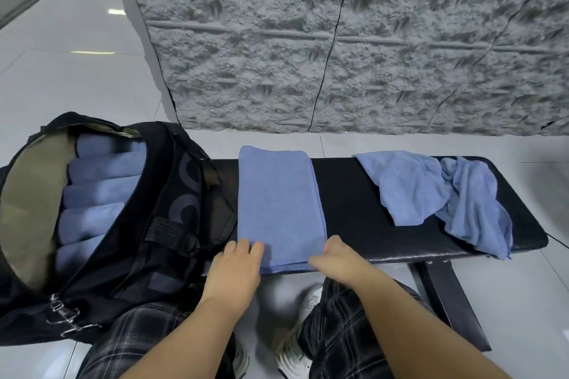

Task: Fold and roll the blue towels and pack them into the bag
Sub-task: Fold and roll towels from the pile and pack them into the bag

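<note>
From the head view, a folded towel is seen laid flat as a long strip across a black bench, its near end hanging slightly over the bench's front edge. That near end is held at both corners. The left hand is placed at the left corner, fingers bent down onto the cloth edge and curled over it. The right hand is set at the right corner, its fingers curled and the edge pinched between thumb and fingers; how far the cloth is wrapped by the fingers cannot be told exactly.

At the left end of the bench a black bag is stood, touching the folded towel's left side. Its mouth is open towards the camera, an olive lining is shown, and several rolled towels are stacked inside, one upon another, filling the opening.

On the right part of the bench, well apart from the folded towel, loose towels are heaped in a crumpled pile, one edge drooping over the bench's front.

Below the hands, plaid trousers and white shoes are seen on a pale tiled floor. Behind the bench a rough grey wall is seen, crossed by thin dark cables.
</note>
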A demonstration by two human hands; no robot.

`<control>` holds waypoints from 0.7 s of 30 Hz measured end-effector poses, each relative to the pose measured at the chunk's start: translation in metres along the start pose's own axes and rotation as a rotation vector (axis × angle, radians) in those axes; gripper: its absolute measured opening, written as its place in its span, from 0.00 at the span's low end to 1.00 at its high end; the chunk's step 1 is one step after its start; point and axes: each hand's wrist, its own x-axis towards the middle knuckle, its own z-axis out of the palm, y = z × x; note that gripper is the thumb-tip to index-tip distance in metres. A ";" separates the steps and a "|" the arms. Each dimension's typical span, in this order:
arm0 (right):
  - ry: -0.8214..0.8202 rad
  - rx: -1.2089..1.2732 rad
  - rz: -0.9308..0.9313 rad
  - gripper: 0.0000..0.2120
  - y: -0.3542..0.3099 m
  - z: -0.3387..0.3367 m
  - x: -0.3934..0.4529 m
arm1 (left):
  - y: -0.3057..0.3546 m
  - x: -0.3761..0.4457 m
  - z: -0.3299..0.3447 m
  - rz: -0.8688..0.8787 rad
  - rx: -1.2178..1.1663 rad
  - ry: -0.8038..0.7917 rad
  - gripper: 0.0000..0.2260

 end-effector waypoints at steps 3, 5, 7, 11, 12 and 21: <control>0.165 0.199 0.014 0.13 -0.001 -0.001 0.013 | 0.002 0.000 0.003 0.029 0.006 -0.018 0.22; 0.235 0.117 -0.018 0.18 0.000 0.002 0.021 | 0.003 0.000 0.008 0.007 -0.024 -0.034 0.21; 0.253 0.012 -0.053 0.18 0.003 0.007 0.026 | 0.005 0.000 0.008 0.006 -0.015 -0.014 0.22; 0.330 -0.219 -0.034 0.15 0.000 0.012 0.031 | 0.004 -0.005 0.006 -0.040 0.005 -0.013 0.20; 0.354 -0.265 -0.037 0.16 0.001 0.013 0.032 | 0.004 -0.004 0.004 -0.070 0.001 -0.064 0.20; 0.266 -0.458 -0.562 0.09 -0.013 0.023 0.009 | 0.005 -0.008 0.010 0.122 0.113 0.068 0.28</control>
